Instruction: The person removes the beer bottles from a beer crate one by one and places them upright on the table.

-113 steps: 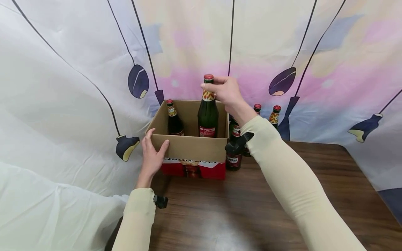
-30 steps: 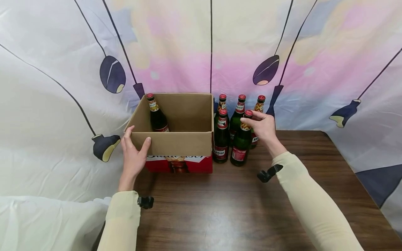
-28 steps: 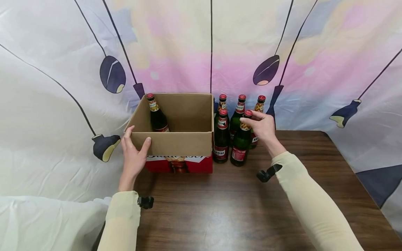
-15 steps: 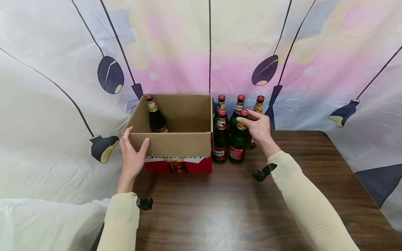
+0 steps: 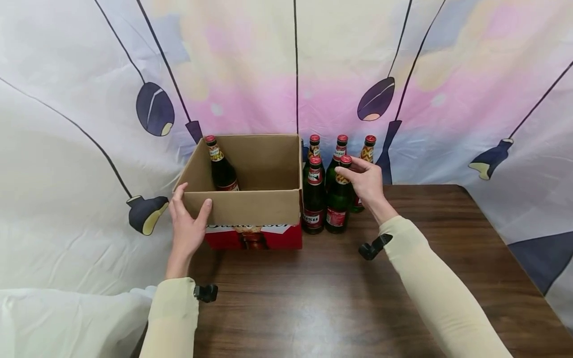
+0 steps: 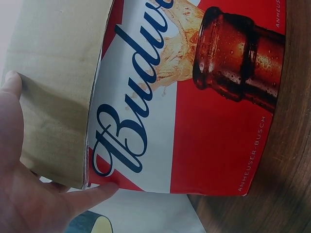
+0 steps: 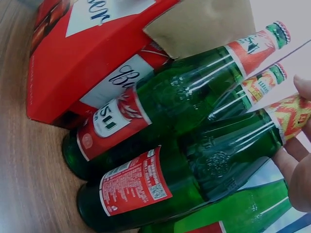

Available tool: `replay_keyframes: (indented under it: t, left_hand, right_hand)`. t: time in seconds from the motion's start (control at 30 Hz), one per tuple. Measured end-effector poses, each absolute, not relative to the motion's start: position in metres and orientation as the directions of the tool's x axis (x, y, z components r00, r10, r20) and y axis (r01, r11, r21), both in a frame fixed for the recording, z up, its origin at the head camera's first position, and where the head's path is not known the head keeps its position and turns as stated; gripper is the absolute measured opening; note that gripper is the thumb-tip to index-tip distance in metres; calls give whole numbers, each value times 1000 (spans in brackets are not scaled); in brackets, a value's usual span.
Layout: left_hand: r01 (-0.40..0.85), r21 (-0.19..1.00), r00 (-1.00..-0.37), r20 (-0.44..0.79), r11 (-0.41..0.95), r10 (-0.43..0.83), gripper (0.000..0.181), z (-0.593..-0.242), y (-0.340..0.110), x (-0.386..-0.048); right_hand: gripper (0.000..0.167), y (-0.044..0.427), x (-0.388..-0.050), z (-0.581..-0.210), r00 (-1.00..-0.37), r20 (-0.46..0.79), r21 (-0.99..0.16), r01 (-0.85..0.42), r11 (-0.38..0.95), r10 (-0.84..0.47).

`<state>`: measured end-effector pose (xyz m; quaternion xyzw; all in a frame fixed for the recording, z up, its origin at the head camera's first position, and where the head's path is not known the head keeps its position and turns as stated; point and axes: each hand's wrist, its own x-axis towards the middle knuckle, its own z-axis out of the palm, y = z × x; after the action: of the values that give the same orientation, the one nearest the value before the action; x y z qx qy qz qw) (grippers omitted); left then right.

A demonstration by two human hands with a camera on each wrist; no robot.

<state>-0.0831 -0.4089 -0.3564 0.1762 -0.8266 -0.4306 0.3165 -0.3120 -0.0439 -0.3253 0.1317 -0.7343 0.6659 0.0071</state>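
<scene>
A red beer carton (image 5: 255, 238) with raised brown flaps stands on the table. My left hand (image 5: 187, 231) grips its front left corner, thumb on the flap and fingers round the side. One beer bottle (image 5: 223, 169) is inside, at the left. My right hand (image 5: 369, 186) pinches the neck of a green beer bottle (image 5: 336, 204), upright on the table, front row. Beside it, next to the carton, stands another bottle (image 5: 314, 199). Behind are three more, the right one (image 5: 369, 149) partly hidden by my hand. The right wrist view shows the held bottle's back label (image 7: 136, 182).
The brown wooden table (image 5: 313, 298) runs in front of the carton and to the right. A printed curtain (image 5: 255, 64) hangs close behind the bottles. White cloth (image 5: 67, 318) lies at the lower left.
My right hand has brought the bottle out from the carton to the table on the right. Over the last second it shifted slightly left, closer to its neighbour. My left hand stays on the carton.
</scene>
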Motion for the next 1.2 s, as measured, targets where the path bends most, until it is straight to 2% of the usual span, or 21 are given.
replay_keyframes:
  t: [0.3,0.7,1.03,1.2]
  left_hand:
    - [-10,821,-733,383,571,-563,78,-353,-409,-83]
    - [-18,813,-734,384,582,-560,78,-353,-410,-84]
    - [-35,830,-743,351,556,-571,79,-357,-408,-83]
    - [-20,827,-732,371,562,-571,78,-357,-408,-84]
  right_hand:
    - [42,-48,-310,-328,-953,275,-949,-290,124,-124]
    - [44,-41,-312,-331,-955,231,-959,-256,122,-186]
    - [44,-48,-306,-339,-964,224,-957,-245,152,-147]
    - [43,-47,-309,-337,-951,233,-949,-269,167,-205]
